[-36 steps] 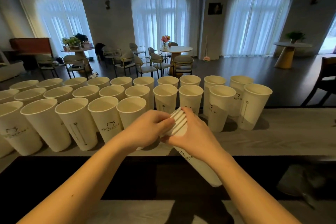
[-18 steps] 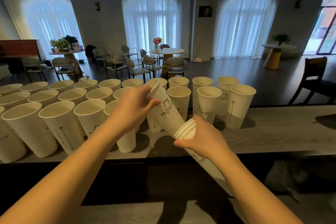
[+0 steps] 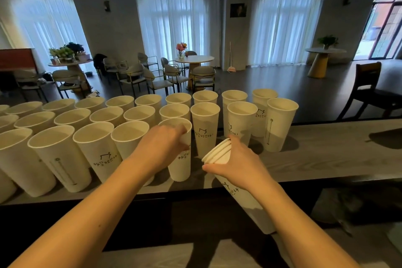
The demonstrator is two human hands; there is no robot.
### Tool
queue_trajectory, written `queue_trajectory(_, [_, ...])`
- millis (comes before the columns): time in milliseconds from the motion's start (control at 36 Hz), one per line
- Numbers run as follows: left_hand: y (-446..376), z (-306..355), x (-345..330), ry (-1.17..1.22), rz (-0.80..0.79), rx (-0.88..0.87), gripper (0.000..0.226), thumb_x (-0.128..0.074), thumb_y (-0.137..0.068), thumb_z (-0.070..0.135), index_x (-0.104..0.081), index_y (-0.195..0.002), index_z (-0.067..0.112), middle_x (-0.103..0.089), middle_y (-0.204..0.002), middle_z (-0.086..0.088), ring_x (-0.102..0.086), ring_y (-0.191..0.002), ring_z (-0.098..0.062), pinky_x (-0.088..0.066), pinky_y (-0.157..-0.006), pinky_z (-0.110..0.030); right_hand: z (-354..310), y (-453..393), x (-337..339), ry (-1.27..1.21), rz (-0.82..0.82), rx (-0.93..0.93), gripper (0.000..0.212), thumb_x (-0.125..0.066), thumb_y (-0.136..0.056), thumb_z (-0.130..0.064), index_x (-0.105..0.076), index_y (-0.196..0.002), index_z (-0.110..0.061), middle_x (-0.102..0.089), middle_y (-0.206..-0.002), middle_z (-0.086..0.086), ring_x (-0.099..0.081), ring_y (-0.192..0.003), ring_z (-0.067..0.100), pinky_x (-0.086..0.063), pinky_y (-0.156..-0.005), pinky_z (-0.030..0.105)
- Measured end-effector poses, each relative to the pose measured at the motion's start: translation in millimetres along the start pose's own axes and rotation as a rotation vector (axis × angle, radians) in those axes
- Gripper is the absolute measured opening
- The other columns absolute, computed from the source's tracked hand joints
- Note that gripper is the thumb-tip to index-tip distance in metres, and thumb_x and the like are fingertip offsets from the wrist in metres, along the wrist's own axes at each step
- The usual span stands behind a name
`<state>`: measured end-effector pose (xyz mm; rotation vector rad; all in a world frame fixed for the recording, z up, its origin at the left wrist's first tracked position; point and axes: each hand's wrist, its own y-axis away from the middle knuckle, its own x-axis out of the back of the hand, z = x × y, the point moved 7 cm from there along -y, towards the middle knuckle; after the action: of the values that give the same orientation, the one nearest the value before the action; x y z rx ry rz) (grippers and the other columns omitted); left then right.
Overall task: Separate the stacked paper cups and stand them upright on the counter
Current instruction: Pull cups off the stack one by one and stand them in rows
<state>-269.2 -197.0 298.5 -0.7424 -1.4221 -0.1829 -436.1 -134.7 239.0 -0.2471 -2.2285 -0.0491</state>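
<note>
My left hand (image 3: 162, 147) grips the rim of a single white paper cup (image 3: 180, 165), which stands upright on the grey counter (image 3: 326, 154) at the right end of the front row. My right hand (image 3: 238, 162) holds a tilted stack of nested cups (image 3: 218, 152) just right of it, rims pointing up and left, the stack's bottom reaching below the counter edge. Several separated cups (image 3: 95, 150) stand upright in three rows across the counter's left and middle.
The counter's right part holds nothing but shadows. A dark ledge (image 3: 152, 213) runs below the counter front. Beyond the counter lie a dining room with round tables (image 3: 194, 60), chairs (image 3: 367, 91) and curtained windows.
My left hand pulled one cup out of the stack, swung it left and set it upright in the front row. The stack in my right hand has shifted slightly right.
</note>
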Motion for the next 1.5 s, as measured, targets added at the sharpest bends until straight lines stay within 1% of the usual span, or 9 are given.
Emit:
queue_trajectory(139, [8, 21, 31, 0.237, 0.216, -0.050, 0.043, -0.059, -0.089, 0.043, -0.054, -0.127, 0.022, -0.066, -0.113, 0.007, -0.062, -0.102, -0.010, -0.054, -0.086, -0.031, -2, 1, 1, -0.057, -0.019, 0.005, 0.109, -0.080, -0.070, -0.065, -0.021, -0.151, -0.022, -0.050, -0.141, 0.000, -0.054, -0.122, 0.021, -0.051, -0.095, 0.037])
queue_trajectory(278, [11, 60, 22, 0.599, -0.094, -0.008, 0.035, -0.047, -0.099, 0.038, -0.056, -0.128, 0.021, -0.062, -0.111, 0.010, -0.058, -0.101, -0.005, -0.045, -0.082, -0.019, -9, 3, 3, -0.127, -0.025, 0.071, 0.091, -0.083, -0.071, -0.056, -0.032, -0.140, -0.026, -0.060, -0.119, -0.006, -0.061, -0.101, 0.014, -0.053, -0.080, 0.033])
queue_trajectory(389, [11, 72, 6, 0.706, -0.363, 0.004, 0.027, -0.044, -0.102, 0.032, -0.067, -0.095, 0.020, -0.062, -0.079, 0.001, -0.055, -0.069, -0.008, -0.042, -0.062, -0.021, -10, 8, 9, -0.141, 0.020, 0.119, 0.093, -0.081, -0.070, -0.062, -0.031, -0.143, -0.032, -0.059, -0.120, -0.009, -0.060, -0.109, 0.016, -0.055, -0.088, 0.039])
queue_trajectory(472, [9, 72, 7, 0.781, -0.348, 0.004, 0.024, -0.051, -0.100, 0.028, -0.064, -0.080, 0.029, -0.059, -0.067, 0.012, -0.052, -0.060, -0.001, -0.038, -0.059, -0.015, -9, 13, 15, -0.149, 0.078, 0.151, 0.097, -0.078, -0.064, -0.072, -0.033, -0.142, -0.036, -0.060, -0.124, -0.011, -0.060, -0.111, 0.013, -0.056, -0.092, 0.043])
queue_trajectory(667, [5, 75, 11, 0.914, -0.224, 0.092, 0.005, -0.072, -0.086, 0.024, -0.070, -0.087, 0.028, -0.072, -0.078, 0.008, -0.066, -0.071, -0.002, -0.051, -0.065, -0.023, 1, 22, 27, -0.142, 0.159, 0.184, 0.090, -0.078, -0.062, -0.072, -0.041, -0.137, -0.040, -0.061, -0.123, -0.016, -0.060, -0.111, 0.008, -0.057, -0.089, 0.042])
queue_trajectory(806, [-8, 64, 40, 0.680, -0.001, 0.108, 0.026, -0.066, -0.088, 0.033, -0.069, -0.099, 0.010, -0.070, -0.090, -0.010, -0.066, -0.085, -0.025, -0.055, -0.078, -0.047, 18, 22, 36, -0.086, 0.083, 0.100, 0.085, -0.080, -0.066, -0.066, -0.039, -0.135, -0.038, -0.058, -0.118, -0.015, -0.057, -0.105, 0.009, -0.055, -0.086, 0.040])
queue_trajectory(944, [-8, 66, 64, 0.435, 0.185, 0.070, 0.020, -0.062, -0.092, 0.034, -0.064, -0.098, 0.015, -0.065, -0.088, 0.000, -0.061, -0.080, -0.017, -0.054, -0.071, -0.035, 46, 21, 44, 0.057, 0.031, -0.070, 0.100, -0.080, -0.069, -0.067, -0.035, -0.148, -0.026, -0.056, -0.134, -0.003, -0.055, -0.119, 0.021, -0.051, -0.087, 0.037])
queue_trajectory(1250, [-25, 97, -10, -0.040, 0.022, -0.094, 0.032, -0.058, -0.095, 0.034, -0.058, -0.121, 0.017, -0.069, -0.106, -0.008, -0.065, -0.097, -0.025, -0.052, -0.081, -0.036, 58, 17, 44, 0.005, 0.096, -0.136, 0.105, -0.079, -0.068, -0.068, -0.031, -0.152, -0.027, -0.054, -0.140, -0.001, -0.053, -0.125, 0.022, -0.051, -0.096, 0.041])
queue_trajectory(1500, [-38, 96, -18, -0.128, 0.061, -0.134, 0.030, -0.058, -0.095, 0.034, -0.056, -0.116, 0.013, -0.070, -0.095, -0.010, -0.065, -0.085, -0.029, -0.044, -0.062, -0.035, 52, 13, 32, -0.082, 0.099, -0.098, 0.107, -0.080, -0.066, -0.066, -0.028, -0.152, -0.029, -0.053, -0.137, -0.002, -0.052, -0.123, 0.022, -0.051, -0.097, 0.044])
